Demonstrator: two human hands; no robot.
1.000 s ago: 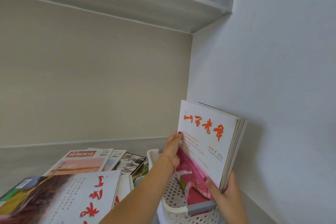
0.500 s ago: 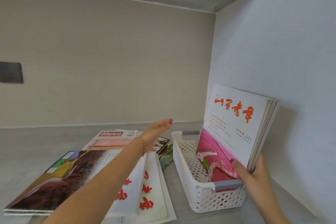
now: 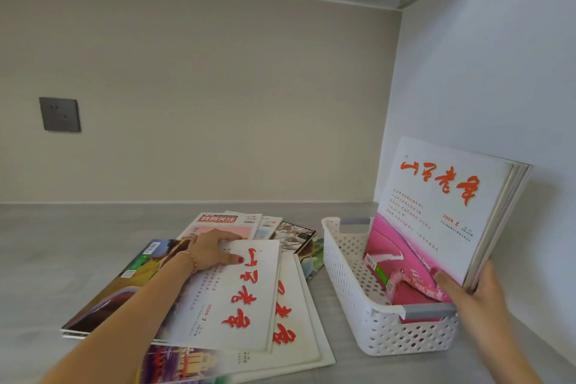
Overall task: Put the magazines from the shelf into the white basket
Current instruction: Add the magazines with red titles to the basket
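In basket (image 3: 349, 284), mags' (image 3: 436, 212) lower edges hidden.

At the right of the frame, the upright magazine (image 3: 436, 206) in the basket carries large red brush characters and "2024 8". At lower centre, the flat white magazine (image 3: 230, 299) shows "2025 9". The other print is too small or blurred to read.

White basket (image 3: 358, 284), lower right of frame: perforated walls, grey handle grips. Magazine standing in basket (image 3: 436, 212): white cover, red calligraphy, pink lower section. Top flat magazine (image 3: 237, 299), lower centre: white, red calligraphy. Shelf surface (image 3: 56, 243): light grey. Wall socket (image 3: 60, 114), left: dark grey.
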